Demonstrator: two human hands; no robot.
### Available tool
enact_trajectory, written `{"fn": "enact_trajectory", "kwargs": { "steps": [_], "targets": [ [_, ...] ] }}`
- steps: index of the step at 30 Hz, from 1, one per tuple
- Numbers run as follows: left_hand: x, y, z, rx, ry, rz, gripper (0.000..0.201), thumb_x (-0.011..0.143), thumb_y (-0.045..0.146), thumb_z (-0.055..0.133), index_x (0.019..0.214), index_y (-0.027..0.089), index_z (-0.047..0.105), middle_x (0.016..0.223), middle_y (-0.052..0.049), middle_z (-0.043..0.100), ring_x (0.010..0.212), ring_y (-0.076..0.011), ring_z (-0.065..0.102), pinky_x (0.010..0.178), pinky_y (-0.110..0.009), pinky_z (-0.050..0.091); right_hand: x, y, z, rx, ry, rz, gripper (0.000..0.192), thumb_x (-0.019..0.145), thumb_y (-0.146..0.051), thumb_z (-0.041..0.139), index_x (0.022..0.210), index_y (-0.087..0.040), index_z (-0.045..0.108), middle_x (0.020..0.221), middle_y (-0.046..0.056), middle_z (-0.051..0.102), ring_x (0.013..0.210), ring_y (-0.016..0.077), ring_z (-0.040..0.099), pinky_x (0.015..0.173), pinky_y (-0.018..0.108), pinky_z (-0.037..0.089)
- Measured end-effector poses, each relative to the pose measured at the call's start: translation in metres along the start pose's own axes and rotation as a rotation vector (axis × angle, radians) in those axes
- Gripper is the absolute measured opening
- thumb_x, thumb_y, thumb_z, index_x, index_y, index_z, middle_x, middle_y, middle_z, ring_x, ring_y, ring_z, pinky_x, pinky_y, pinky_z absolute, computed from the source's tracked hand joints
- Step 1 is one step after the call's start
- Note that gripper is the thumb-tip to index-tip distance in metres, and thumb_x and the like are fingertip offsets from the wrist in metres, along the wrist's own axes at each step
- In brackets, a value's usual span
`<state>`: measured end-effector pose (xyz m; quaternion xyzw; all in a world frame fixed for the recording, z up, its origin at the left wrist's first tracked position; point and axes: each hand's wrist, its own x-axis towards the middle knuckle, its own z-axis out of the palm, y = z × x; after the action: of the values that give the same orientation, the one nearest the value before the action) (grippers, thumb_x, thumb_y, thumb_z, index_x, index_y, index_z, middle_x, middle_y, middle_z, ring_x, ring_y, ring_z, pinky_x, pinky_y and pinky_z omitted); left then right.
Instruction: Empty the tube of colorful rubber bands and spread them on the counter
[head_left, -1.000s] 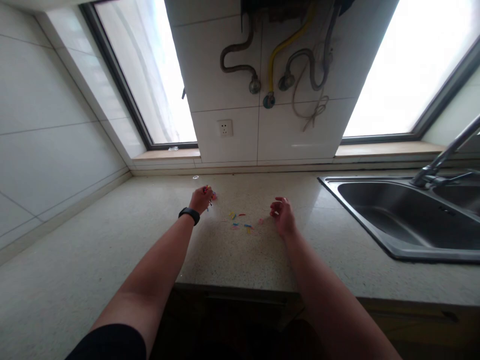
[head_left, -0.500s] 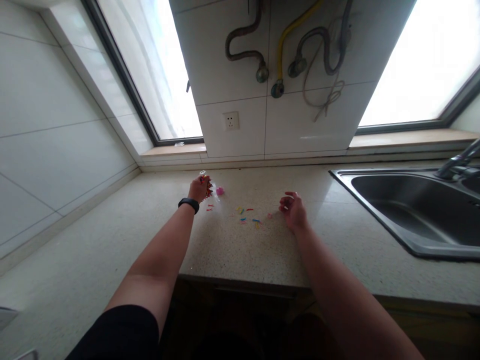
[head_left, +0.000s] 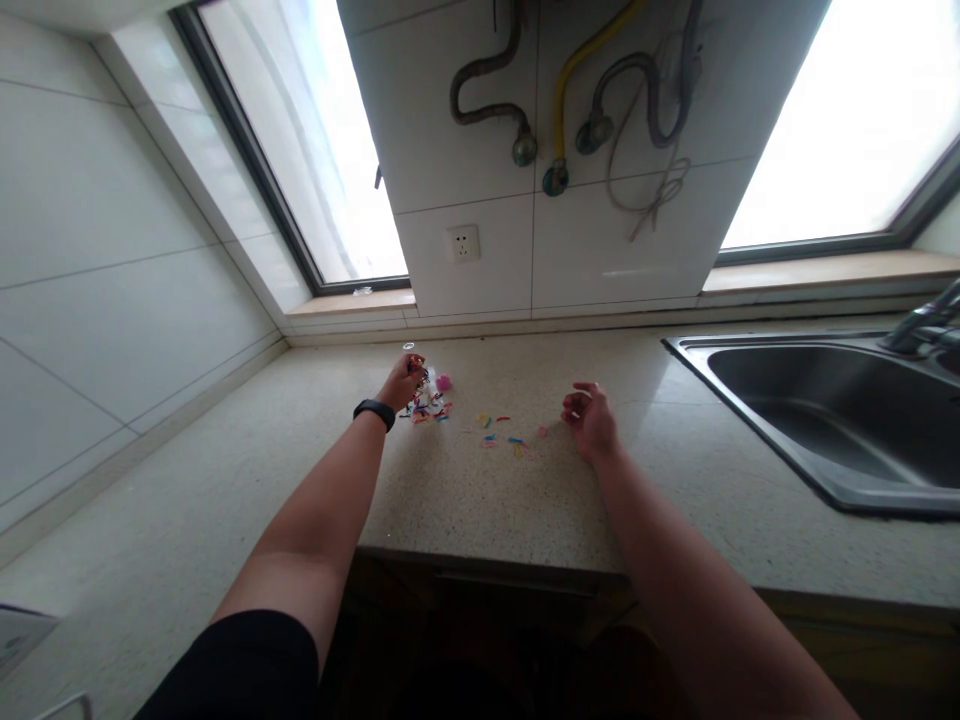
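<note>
Left hand (head_left: 400, 381), grasping a small clear container (head_left: 417, 376), now spills coloured bits (head_left: 426, 409) at its 5 o'clock; earlier they stayed inside. Right hand (head_left: 592, 420) rests loosely curled, empty, beside the scattered pieces (head_left: 501, 437) at its 9 o'clock.

Speckled countertop (head_left: 480, 510), scattered coloured bits (head_left: 501, 441)

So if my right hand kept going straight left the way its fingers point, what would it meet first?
Probably the small scatter of colourful plastic bits on the speckled stone countertop, just beyond the right hand; depth is unclear.
</note>
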<state>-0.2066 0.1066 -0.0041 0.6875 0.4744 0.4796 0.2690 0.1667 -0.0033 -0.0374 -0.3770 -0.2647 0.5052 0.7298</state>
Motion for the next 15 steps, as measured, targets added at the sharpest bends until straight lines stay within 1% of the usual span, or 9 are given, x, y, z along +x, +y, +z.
{"fn": "enact_trajectory", "kwargs": {
  "steps": [3, 7, 15],
  "targets": [
    [-0.002, -0.001, -0.001, -0.007, -0.020, -0.020, 0.039, 0.075, 0.032, 0.061, 0.109, 0.013, 0.053, 0.083, -0.001, 0.051, 0.069, -0.0103, 0.048, 0.065, -0.022, 0.042, 0.000, -0.001, 0.000, 0.011, 0.004, 0.010, 0.037, 0.081, -0.053, 0.055, 0.096, -0.019, 0.055, 0.070, 0.003, 0.054, 0.063, 0.0140, 0.049, 0.052, 0.024, 0.037],
    [-0.006, -0.003, -0.002, -0.010, -0.063, -0.054, 0.040, 0.076, 0.034, 0.059, 0.109, 0.011, 0.054, 0.084, -0.003, 0.053, 0.069, -0.0108, 0.049, 0.064, -0.023, 0.042, 0.000, -0.001, 0.000, 0.015, -0.005, 0.009, 0.036, 0.082, -0.053, 0.054, 0.097, -0.019, 0.055, 0.070, 0.003, 0.055, 0.063, 0.0141, 0.049, 0.053, 0.025, 0.038],
    [-0.010, -0.014, -0.010, 0.042, -0.136, -0.085, 0.043, 0.078, 0.041, 0.059, 0.107, 0.009, 0.059, 0.090, -0.006, 0.059, 0.079, -0.0143, 0.054, 0.073, -0.026, 0.044, 0.003, 0.002, -0.003, 0.003, -0.010, 0.010, 0.035, 0.084, -0.051, 0.053, 0.097, -0.019, 0.056, 0.070, 0.004, 0.055, 0.064, 0.0143, 0.049, 0.053, 0.025, 0.038]
  ]
}}
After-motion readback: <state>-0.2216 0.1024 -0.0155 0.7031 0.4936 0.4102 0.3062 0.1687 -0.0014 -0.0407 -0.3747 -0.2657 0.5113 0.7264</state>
